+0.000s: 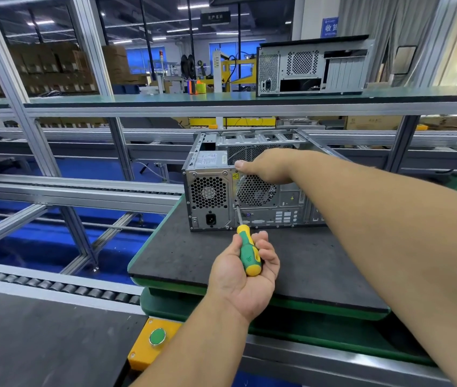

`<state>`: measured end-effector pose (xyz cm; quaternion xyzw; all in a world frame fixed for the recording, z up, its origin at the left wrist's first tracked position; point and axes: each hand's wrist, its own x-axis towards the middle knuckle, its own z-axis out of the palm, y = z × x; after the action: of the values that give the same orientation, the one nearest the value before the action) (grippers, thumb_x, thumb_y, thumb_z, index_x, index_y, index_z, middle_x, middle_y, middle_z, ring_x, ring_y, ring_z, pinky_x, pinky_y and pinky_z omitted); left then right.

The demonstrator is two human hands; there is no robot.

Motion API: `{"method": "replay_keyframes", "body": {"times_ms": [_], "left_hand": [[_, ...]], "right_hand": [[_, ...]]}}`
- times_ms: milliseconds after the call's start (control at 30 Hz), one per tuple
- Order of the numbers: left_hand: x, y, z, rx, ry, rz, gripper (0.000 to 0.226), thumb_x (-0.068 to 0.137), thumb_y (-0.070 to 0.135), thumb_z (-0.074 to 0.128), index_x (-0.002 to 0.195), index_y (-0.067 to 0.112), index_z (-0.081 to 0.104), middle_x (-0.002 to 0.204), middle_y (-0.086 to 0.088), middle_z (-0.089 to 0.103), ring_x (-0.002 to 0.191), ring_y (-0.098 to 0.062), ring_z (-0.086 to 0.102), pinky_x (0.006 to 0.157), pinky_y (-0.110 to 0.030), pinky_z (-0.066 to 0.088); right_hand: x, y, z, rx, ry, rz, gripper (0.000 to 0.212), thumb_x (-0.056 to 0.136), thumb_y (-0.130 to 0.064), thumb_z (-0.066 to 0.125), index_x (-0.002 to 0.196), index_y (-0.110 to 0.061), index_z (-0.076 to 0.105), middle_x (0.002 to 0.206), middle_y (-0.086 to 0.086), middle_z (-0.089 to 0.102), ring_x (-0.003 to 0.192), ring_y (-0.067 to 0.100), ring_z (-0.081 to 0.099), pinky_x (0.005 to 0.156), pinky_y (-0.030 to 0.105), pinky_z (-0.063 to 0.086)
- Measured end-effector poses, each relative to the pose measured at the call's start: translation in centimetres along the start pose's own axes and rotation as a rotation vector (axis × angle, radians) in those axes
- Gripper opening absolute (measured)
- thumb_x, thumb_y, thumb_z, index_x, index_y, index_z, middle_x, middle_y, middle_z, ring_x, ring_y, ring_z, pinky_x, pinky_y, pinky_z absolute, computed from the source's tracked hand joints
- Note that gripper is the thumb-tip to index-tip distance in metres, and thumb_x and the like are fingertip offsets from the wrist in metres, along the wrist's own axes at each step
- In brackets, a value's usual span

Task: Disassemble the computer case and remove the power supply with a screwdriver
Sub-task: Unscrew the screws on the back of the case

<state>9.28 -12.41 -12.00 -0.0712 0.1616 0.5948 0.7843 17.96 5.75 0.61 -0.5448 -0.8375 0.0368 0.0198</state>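
A silver computer case point(283, 208) lies on its side on a black mat point(194, 252), rear panel facing me and its upper side open. The power supply point(209, 196), with a honeycomb grille and a socket, fills the left end of the rear panel. My left hand point(245, 275) grips a green and yellow screwdriver point(248, 251); its shaft points up at the rear panel just right of the power supply. My right hand point(272, 166) holds the case's upper rear edge, thumb on the outside and fingers hidden over the edge.
The mat sits on a green pallet point(319, 305) on the conveyor line. A yellow box with a green button point(157, 337) is at the front. Roller track point(54, 286) and aluminium frames run to the left. A second case point(311, 69) stands on the upper shelf.
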Motion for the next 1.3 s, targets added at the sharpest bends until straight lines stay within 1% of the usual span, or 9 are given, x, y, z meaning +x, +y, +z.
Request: {"method": "replay_keyframes", "body": {"times_ms": [167, 300, 400, 533, 700, 867, 967, 1067, 1300], "left_hand": [[0.4, 0.3, 0.2, 0.197, 0.152, 0.036, 0.044, 0.105, 0.043, 0.050, 0.106, 0.002, 0.066, 0.071, -0.008, 0.062, 0.052, -0.015, 0.048, 0.043, -0.023, 0.041], [0.3, 0.9, 1.3, 0.317, 0.268, 0.070, 0.033, 0.091, 0.037, 0.076, 0.089, 0.008, 0.061, 0.059, -0.005, 0.051, 0.049, -0.012, 0.042, 0.040, -0.020, 0.035], [0.0, 1.2, 1.5, 0.298, 0.260, 0.045, 0.022, 0.091, 0.024, 0.077, 0.094, 0.008, 0.062, 0.061, -0.007, 0.054, 0.049, -0.013, 0.047, 0.039, -0.019, 0.038], [-0.1, 0.9, 1.4, 0.102, 0.095, -0.003, 0.041, 0.099, 0.036, 0.065, 0.102, -0.005, 0.061, 0.075, -0.012, 0.059, 0.058, -0.016, 0.054, 0.042, -0.021, 0.049], [-0.2, 0.6, 1.2, -0.086, -0.103, -0.058, 0.044, 0.106, 0.039, 0.050, 0.098, -0.002, 0.063, 0.082, -0.007, 0.059, 0.053, -0.017, 0.054, 0.042, -0.024, 0.050], [0.2, 0.6, 1.8, -0.052, 0.001, -0.028, 0.055, 0.106, 0.050, 0.045, 0.101, -0.001, 0.065, 0.075, -0.007, 0.060, 0.052, -0.015, 0.050, 0.042, -0.022, 0.046], [0.3, 0.7, 2.2, -0.018, 0.135, 0.024, 0.060, 0.100, 0.054, 0.055, 0.109, -0.004, 0.060, 0.068, -0.013, 0.058, 0.046, -0.018, 0.050, 0.040, -0.021, 0.045], [0.2, 0.8, 2.1, 0.029, 0.235, 0.077, 0.053, 0.094, 0.044, 0.065, 0.113, -0.004, 0.057, 0.074, -0.014, 0.054, 0.046, -0.019, 0.047, 0.041, -0.020, 0.043], [-0.2, 0.1, 1.6, 0.179, 0.256, 0.232, 0.027, 0.091, 0.007, 0.067, 0.118, 0.002, 0.063, 0.089, -0.011, 0.057, 0.062, -0.014, 0.054, 0.043, -0.021, 0.042]], "right_hand": [[0.3, 0.1, 0.0, -0.015, -0.011, -0.013, 0.101, 0.087, -0.090, 0.011, 0.152, -0.023, 0.049, 0.161, 0.009, 0.041, 0.147, 0.031, 0.040, 0.119, 0.055, 0.032], [0.5, 0.0, 0.0, -0.036, -0.020, -0.029, 0.097, 0.088, -0.088, 0.011, 0.152, -0.026, 0.049, 0.161, 0.011, 0.041, 0.147, 0.032, 0.040, 0.118, 0.054, 0.033], [0.5, 0.1, 0.1, -0.030, -0.024, -0.033, 0.097, 0.088, -0.088, 0.010, 0.152, -0.026, 0.050, 0.161, 0.010, 0.042, 0.146, 0.031, 0.041, 0.117, 0.053, 0.032], [0.3, -0.1, 0.0, -0.029, -0.011, -0.025, 0.098, 0.090, -0.087, 0.011, 0.152, -0.022, 0.050, 0.160, 0.011, 0.043, 0.146, 0.032, 0.041, 0.115, 0.051, 0.033], [0.1, -0.2, 0.0, -0.049, -0.013, -0.040, 0.097, 0.092, -0.084, 0.010, 0.152, -0.019, 0.049, 0.160, 0.012, 0.043, 0.146, 0.031, 0.041, 0.116, 0.050, 0.033], [0.1, -0.1, 0.0, -0.038, -0.013, -0.029, 0.097, 0.091, -0.085, 0.011, 0.153, -0.020, 0.048, 0.160, 0.011, 0.042, 0.146, 0.031, 0.041, 0.117, 0.051, 0.033], [0.2, -0.2, 0.1, -0.041, -0.018, -0.031, 0.098, 0.091, -0.085, 0.010, 0.153, -0.019, 0.048, 0.160, 0.012, 0.042, 0.146, 0.032, 0.041, 0.118, 0.051, 0.033], [0.4, 0.0, 0.1, -0.029, -0.014, -0.028, 0.100, 0.090, -0.087, 0.011, 0.153, -0.018, 0.048, 0.160, 0.012, 0.042, 0.146, 0.032, 0.041, 0.118, 0.052, 0.033], [1.1, 0.3, 0.3, -0.046, -0.014, -0.036, 0.100, 0.086, -0.089, 0.009, 0.151, -0.026, 0.050, 0.160, 0.011, 0.043, 0.145, 0.032, 0.041, 0.119, 0.055, 0.033]]}}
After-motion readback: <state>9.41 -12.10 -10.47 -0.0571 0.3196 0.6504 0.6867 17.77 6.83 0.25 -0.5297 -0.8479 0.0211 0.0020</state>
